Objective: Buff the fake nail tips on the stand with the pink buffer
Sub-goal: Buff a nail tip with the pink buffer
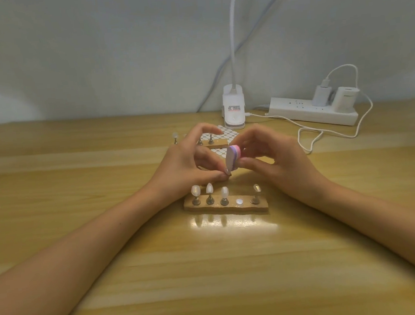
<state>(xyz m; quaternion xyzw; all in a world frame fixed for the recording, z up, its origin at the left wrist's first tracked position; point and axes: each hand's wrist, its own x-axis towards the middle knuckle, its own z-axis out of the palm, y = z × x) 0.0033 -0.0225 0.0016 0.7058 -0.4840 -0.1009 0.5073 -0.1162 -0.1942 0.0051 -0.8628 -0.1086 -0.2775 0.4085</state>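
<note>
A wooden stand (pixel 231 207) lies in front of me with several clear nail tips (pixel 209 188) on metal pegs and one bare slot (pixel 239 201). Just behind it, my left hand (pixel 187 163) pinches a small nail-tip peg (pixel 227 172) between thumb and fingers. My right hand (pixel 274 156) grips the pink and purple buffer (pixel 233 157) on edge, with its lower end against that tip. Both hands hover a little above the table.
A second wooden stand (pixel 216 143) with pegs sits behind the hands on a white dotted sheet (pixel 228 133). A lone peg (pixel 175 138) stands to its left. A white clip lamp base (pixel 233 107), a power strip (pixel 312 110) and a looping cable (pixel 310 138) lie at the back right.
</note>
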